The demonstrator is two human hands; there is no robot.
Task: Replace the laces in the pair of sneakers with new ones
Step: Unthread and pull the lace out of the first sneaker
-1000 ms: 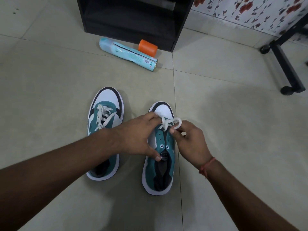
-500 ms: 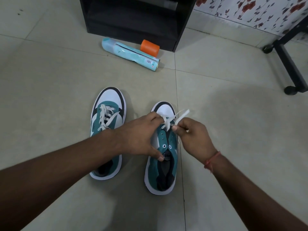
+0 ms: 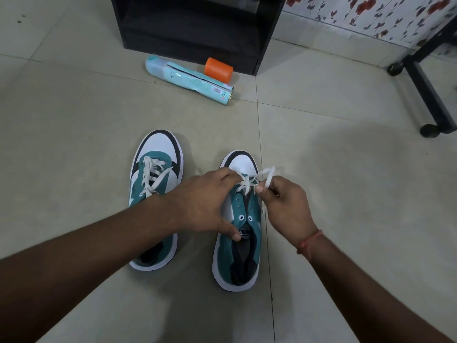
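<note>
A pale tiled floor (image 3: 74,134) fills most of the view, and a black open cabinet (image 3: 197,26) is seen standing on it at the top, beside a wall strip printed with red flowers (image 3: 366,16). A black wheeled frame (image 3: 427,95) is seen at the far right. Two teal, white and black sneakers are set side by side on the floor, toes pointing away from the person. The left sneaker (image 3: 155,184) is seen loosely laced with a white lace (image 3: 153,178), its heel partly hidden by the left forearm. The right sneaker (image 3: 238,231) is laced only at the eyelets nearest the toe; the eyelets nearer the tongue are seen open. The left hand (image 3: 210,206) is laid over the right sneaker's inner side, fingertips at the laced eyelets and thumb pressed near the tongue label. The right hand (image 3: 284,206) is curled, and a loop of the white shoelace (image 3: 262,177) is pinched between thumb and forefinger just above the shoe. A red thread is worn on the right wrist. A light blue spray can (image 3: 190,81) is seen lying on its side near the cabinet, with an orange cap (image 3: 218,69) just beside it.
</note>
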